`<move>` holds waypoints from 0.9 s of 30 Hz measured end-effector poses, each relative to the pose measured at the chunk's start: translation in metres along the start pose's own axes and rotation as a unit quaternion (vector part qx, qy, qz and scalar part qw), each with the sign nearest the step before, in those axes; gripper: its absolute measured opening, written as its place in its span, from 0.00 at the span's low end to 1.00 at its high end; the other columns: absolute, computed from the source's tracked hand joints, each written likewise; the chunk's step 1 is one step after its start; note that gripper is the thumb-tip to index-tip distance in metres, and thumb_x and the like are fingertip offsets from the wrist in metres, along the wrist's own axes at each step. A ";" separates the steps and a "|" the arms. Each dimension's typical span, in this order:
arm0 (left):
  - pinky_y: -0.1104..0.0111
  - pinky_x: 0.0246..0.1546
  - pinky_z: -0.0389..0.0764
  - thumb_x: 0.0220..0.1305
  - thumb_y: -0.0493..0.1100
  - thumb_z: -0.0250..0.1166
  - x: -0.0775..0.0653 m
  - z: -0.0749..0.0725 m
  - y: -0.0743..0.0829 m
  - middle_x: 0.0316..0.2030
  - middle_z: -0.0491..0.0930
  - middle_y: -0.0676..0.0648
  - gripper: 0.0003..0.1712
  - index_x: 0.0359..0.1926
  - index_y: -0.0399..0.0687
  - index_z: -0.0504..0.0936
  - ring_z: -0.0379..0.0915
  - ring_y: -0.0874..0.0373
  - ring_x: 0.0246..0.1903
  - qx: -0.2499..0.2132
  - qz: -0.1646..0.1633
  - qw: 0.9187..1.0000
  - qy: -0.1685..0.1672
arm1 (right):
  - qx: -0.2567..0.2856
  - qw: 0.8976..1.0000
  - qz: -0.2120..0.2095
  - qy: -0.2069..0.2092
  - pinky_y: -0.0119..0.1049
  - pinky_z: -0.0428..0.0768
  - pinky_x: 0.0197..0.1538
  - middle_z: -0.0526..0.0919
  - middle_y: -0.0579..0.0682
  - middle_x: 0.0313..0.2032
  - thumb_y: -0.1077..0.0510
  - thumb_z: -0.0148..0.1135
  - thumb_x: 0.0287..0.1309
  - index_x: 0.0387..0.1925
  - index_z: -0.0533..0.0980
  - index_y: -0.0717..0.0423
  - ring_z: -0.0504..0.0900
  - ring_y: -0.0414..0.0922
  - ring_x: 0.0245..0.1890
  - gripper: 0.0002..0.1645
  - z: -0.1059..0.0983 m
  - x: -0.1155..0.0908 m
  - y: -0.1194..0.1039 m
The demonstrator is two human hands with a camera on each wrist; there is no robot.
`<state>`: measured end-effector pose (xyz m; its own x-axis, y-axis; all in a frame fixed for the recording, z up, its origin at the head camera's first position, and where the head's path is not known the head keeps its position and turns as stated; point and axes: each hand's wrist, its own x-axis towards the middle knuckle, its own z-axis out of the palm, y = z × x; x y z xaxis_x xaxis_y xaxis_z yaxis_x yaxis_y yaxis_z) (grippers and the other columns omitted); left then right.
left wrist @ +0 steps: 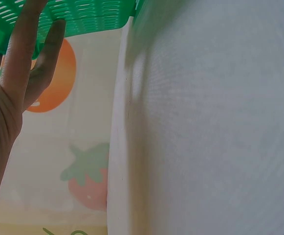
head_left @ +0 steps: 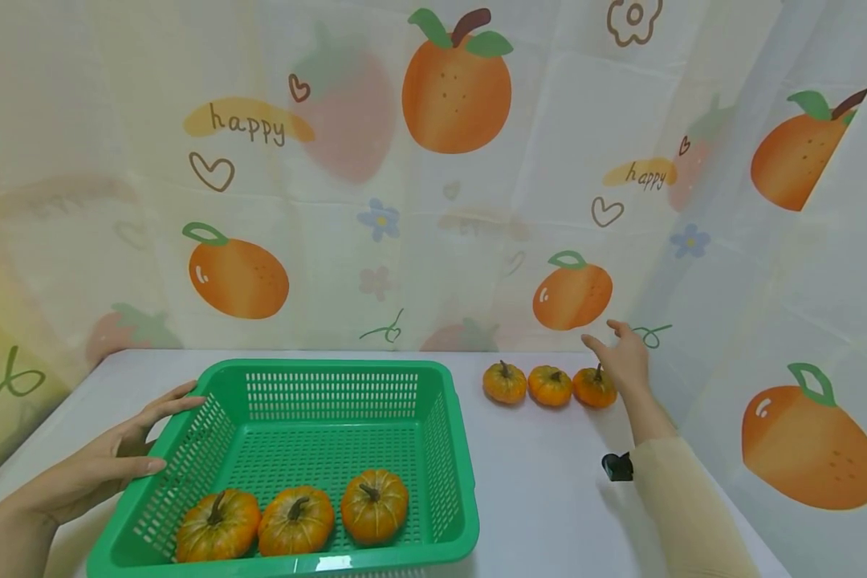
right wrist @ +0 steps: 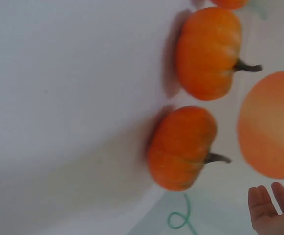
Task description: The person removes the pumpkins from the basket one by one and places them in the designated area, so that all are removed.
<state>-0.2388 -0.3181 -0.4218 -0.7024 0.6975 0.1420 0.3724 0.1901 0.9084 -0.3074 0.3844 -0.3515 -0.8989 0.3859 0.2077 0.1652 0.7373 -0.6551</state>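
Three small orange pumpkins stand in a row at the back right of the table: a left one (head_left: 505, 383), a middle one (head_left: 550, 387) and a right one (head_left: 593, 389). Just above and beside the right one is my right hand (head_left: 627, 357), thumb and fingers apart and holding nothing. That hand (right wrist: 273, 210) shows at the lower right corner of the right wrist view, apart from the nearest pumpkin (right wrist: 183, 148). My left hand (head_left: 116, 449) rests with extended fingers on the left rim of a green plastic basket (head_left: 451, 449). Its fingers (left wrist: 49, 58) touch the basket's side (left wrist: 95, 17) in the left wrist view.
Inside the basket, three more pumpkins line the near side: left (head_left: 220, 526), middle (head_left: 298, 520) and right (head_left: 374, 507). A white cloth covers the table (head_left: 535, 498). Behind it hangs a fruit-print curtain (head_left: 462, 193). A small black device (head_left: 617, 467) sits at my right wrist.
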 end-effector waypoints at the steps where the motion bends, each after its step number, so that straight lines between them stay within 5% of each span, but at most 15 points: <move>1: 0.27 0.43 0.61 0.66 0.25 0.44 0.000 0.000 0.000 0.78 0.18 0.57 0.43 0.78 0.41 0.38 0.24 0.80 0.70 0.000 0.000 1.000 0.000 | 0.005 1.000 -0.006 -0.002 0.60 0.63 0.71 0.62 0.69 0.71 0.42 0.58 0.66 0.74 0.57 0.62 0.61 0.65 0.71 0.44 -0.001 0.000 -0.005; 15: 0.28 0.44 0.62 0.66 0.25 0.45 0.001 0.003 0.003 0.79 0.20 0.55 0.43 0.78 0.40 0.39 0.27 0.82 0.69 0.007 0.004 1.000 0.003 | 0.049 0.992 -0.109 -0.044 0.62 0.64 0.69 0.63 0.63 0.72 0.40 0.58 0.65 0.73 0.60 0.58 0.62 0.63 0.71 0.43 -0.006 -0.004 -0.070; 27: 0.28 0.44 0.63 0.66 0.25 0.45 0.000 0.001 0.000 0.79 0.20 0.56 0.43 0.78 0.41 0.39 0.27 0.82 0.69 0.005 0.002 1.000 0.003 | 0.085 0.982 -0.164 -0.031 0.61 0.69 0.65 0.69 0.58 0.69 0.42 0.62 0.62 0.69 0.67 0.53 0.67 0.61 0.68 0.38 -0.007 -0.003 -0.126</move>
<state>-0.2384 -0.3174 -0.4218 -0.7044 0.6943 0.1475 0.3814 0.1950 0.9036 -0.3221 0.2944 -0.2645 -0.9164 0.1035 0.3867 -0.2039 0.7106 -0.6734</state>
